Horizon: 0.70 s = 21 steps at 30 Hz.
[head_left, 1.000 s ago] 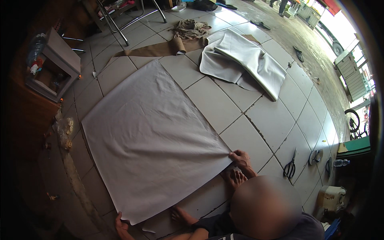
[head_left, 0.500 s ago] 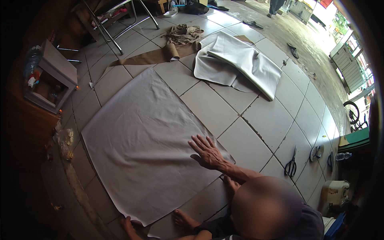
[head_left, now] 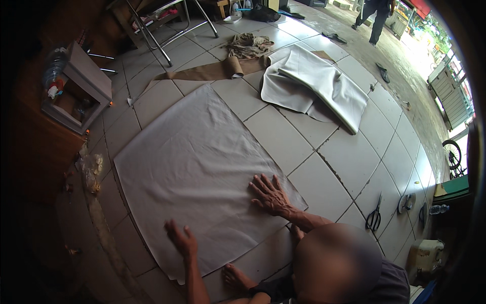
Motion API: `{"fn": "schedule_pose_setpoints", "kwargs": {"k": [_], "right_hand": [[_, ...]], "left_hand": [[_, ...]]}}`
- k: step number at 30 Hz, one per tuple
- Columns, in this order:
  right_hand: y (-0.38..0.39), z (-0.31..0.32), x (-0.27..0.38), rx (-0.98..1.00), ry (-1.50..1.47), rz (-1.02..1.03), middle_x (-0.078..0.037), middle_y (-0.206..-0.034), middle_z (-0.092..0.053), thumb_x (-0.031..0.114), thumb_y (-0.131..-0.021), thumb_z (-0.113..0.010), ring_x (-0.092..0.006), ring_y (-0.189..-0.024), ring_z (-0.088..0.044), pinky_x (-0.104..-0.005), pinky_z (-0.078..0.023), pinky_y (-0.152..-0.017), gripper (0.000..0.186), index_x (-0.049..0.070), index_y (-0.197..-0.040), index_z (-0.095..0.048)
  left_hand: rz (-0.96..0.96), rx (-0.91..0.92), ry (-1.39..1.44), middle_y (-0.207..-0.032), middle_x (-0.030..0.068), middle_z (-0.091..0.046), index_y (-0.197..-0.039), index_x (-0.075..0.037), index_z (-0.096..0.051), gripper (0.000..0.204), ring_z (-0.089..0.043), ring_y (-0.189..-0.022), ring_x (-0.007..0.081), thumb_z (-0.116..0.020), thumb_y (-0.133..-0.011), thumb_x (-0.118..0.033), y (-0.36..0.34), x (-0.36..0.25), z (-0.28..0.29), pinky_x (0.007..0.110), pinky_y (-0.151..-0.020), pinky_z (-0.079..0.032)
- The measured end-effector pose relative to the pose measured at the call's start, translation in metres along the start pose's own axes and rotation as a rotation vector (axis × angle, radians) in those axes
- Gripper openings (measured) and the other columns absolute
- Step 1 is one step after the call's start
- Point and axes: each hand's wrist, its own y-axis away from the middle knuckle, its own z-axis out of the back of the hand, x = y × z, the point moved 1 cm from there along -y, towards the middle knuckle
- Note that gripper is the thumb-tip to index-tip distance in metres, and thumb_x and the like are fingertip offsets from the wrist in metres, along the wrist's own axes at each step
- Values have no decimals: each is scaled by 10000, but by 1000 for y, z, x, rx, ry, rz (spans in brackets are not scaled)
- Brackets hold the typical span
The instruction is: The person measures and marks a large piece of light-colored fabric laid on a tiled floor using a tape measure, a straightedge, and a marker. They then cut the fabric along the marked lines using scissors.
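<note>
dark shirt, dark shorts, bare hands

Left hand: you let go of the lower-left corner you'd gripped in both earlier views and brought it in over the sheet, fingers out. Blurred; contact unclear.
Right hand: you'd pinched the right corner a second earlier; you ended palm down on the sheet near it, fingers spread.
Grey sheet: creases pulled toward your right-hand pinch had eased.
Passer-by: came further into your view, both legs showing.
Head view: swung slightly; floor tiles sat further right.
</note>
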Motion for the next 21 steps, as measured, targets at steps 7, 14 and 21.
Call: {"fn": "schedule_pose_setpoints", "kwargs": {"k": [7, 14, 21], "right_hand": [[16, 10, -20, 62, -65, 3, -69, -1740, -214, 592, -1081, -339, -288, -1618, -126, -593, -31, -1290, 678, 245, -1659, -278], [20, 13, -12, 53, -81, 43, -84, -1738, -209, 577, -1084, -357, -309, -1615, -137, -615, -28, -1283, 669, 247, -1660, -274], [46, 13, -46, 44, -83, 0, -55, -1747, -188, 628, -1077, -306, -285, -1618, -126, -606, -23, -1285, 672, 288, -1657, -287]], "left_hand": [[50, 254, -233, -1692, 238, -243, -1615, -69, -326, 622, -210, -1573, 438, -481, -1062, -307, -21, -55, 1, 641, -1244, -181], [-459, 88, -41, -1698, 220, -240, -1626, -105, -336, 620, -192, -1582, 409, -479, -1059, -312, -60, -154, -40, 641, -1252, -154], [-322, 243, -120, -1688, 191, -292, -1609, -115, -383, 624, -259, -1557, 410, -469, -1057, -393, -61, -152, -56, 645, -1258, -131]]}}
